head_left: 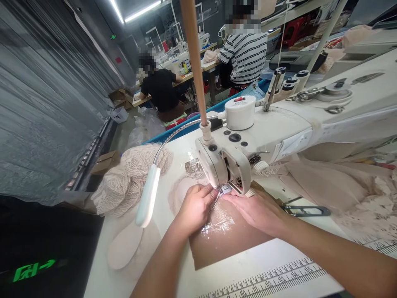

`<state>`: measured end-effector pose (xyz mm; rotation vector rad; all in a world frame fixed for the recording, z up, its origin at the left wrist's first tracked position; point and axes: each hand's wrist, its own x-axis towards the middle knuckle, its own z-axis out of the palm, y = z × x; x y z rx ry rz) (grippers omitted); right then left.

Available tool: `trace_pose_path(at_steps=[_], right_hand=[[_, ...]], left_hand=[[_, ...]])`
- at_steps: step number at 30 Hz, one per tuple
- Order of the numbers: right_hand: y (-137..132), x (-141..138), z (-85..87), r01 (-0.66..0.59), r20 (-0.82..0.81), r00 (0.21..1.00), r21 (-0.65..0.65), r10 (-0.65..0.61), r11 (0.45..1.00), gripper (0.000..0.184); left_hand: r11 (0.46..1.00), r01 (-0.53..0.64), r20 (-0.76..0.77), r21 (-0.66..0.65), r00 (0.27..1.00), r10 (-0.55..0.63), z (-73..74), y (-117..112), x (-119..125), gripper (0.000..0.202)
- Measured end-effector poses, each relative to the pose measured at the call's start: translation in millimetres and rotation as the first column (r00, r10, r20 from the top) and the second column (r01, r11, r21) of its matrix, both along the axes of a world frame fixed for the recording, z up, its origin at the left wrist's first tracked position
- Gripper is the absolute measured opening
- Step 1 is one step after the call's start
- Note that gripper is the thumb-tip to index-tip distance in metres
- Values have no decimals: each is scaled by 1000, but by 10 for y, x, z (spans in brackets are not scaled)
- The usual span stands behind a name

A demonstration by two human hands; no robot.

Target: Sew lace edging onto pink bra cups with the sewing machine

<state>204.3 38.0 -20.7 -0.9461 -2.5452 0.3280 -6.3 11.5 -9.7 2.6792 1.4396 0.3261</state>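
At the presser foot (224,189) of a white sewing machine (217,163), my left hand (196,207) is closed, thumb and forefinger pressed together just left of the needle area. My right hand (259,209) comes in from the other side, its fingers drawn together and their tips close to the foot. Whatever the fingertips hold is too small and covered to make out. Under both hands lies a brown sheet (214,250) with a shiny clear film (218,223) on it. Beside my left hand is a beige cup-shaped piece (184,190).
A gooseneck lamp (148,196) hangs over the left of the table. Beige lace (120,182) is piled behind it, flat beige pieces (125,248) in front. Black snips (307,211) and beige fabric (319,182) lie right. A printed ruler (266,281) marks the front. Two people sit beyond.
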Motion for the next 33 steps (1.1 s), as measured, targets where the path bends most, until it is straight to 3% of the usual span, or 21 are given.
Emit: trace_pose_path(at_steps=[8, 14, 18, 24, 33], right_hand=[[9, 1, -3, 2, 0, 1000, 6, -2, 1000, 35], [-2, 24, -14, 58, 0, 998, -17, -58, 998, 35], [-4, 44, -1, 89, -4, 996, 33, -89, 995, 33], [-3, 46, 19, 97, -4, 995, 113, -97, 989, 32], [-11, 53, 19, 131, 46, 989, 167, -140, 977, 31]], left_hand=[[999, -20, -40, 33, 999, 21, -25, 6, -17, 39], [968, -247, -142, -46, 961, 238, 165, -128, -8, 34], [937, -322, -198, -135, 935, 293, 268, -215, 28, 25], [949, -287, -190, -132, 947, 260, 228, -268, 151, 19], [991, -70, -19, -115, 998, 68, 146, -315, 245, 34]])
